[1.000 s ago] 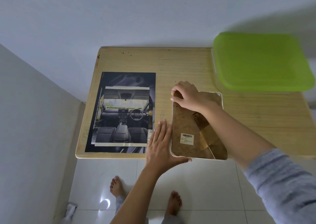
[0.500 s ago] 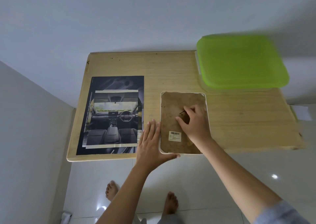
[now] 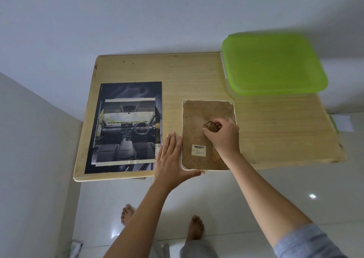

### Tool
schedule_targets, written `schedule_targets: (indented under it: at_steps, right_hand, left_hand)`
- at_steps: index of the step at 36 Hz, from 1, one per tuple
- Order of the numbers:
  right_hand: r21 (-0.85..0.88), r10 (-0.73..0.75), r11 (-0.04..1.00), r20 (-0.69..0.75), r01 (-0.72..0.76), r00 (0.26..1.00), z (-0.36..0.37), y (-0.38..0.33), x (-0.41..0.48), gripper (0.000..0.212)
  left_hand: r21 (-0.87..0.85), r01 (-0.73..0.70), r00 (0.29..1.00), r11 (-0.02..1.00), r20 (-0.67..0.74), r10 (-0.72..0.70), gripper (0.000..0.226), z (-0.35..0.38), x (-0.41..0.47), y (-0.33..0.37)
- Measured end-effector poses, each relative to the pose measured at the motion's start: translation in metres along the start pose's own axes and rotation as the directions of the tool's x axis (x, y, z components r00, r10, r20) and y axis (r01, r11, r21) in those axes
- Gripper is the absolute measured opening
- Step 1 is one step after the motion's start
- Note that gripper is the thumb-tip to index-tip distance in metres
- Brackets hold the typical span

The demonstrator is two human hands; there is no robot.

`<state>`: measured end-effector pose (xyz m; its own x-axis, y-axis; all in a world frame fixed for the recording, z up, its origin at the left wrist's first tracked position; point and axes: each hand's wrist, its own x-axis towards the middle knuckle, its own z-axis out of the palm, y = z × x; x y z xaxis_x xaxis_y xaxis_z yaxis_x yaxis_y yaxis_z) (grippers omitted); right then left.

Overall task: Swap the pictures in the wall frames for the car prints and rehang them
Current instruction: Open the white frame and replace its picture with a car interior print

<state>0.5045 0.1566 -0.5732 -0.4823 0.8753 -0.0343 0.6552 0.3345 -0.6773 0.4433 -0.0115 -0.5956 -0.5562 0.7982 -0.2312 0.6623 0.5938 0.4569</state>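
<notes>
A white picture frame lies face down on the wooden table, its brown backing board up, with a barcode sticker near the front. My right hand rests on the backing and pinches the folded stand flap at its middle. My left hand lies flat, fingers spread, against the frame's left edge and front left corner. Car prints showing a car interior lie stacked to the left of the frame.
A clear box with a green lid stands at the table's back right corner. White walls close in at the back and left. My bare feet stand on the glossy white floor below the table's front edge.
My right hand moved from the frame's far left corner to the middle of the backing, and the raised stand flap now lies nearly flat. My left hand stayed at the frame's edge.
</notes>
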Motion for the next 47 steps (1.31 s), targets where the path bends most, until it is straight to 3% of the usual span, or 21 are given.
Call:
schedule_targets:
  at_steps: [15,24,38,47]
  right_hand:
    - [0.118,-0.039,0.992,-0.073,0.048,0.997,-0.002,0.0,0.001,0.026]
    - [0.085,-0.164,0.982,-0.069,0.17,0.984,-0.004,-0.002,0.006,0.022]
    - [0.177,-0.141,0.972,-0.085,0.154,0.986,-0.031,-0.013,0.004,0.025]
    - [0.153,-0.069,0.985,-0.089,0.082,0.994,-0.081,0.04,-0.017,0.027]
  left_hand:
    - [-0.029,0.011,1.0,1.0,-0.018,-0.011,0.128,-0.002,0.0,0.002]
    - [-0.024,0.023,0.999,0.999,-0.026,-0.023,0.13,-0.004,0.0,0.005]
    - [0.027,-0.015,0.999,1.0,-0.029,0.016,0.127,0.0,-0.001,0.001]
    - [0.074,0.011,0.999,0.997,-0.038,-0.008,0.127,0.007,0.0,0.001]
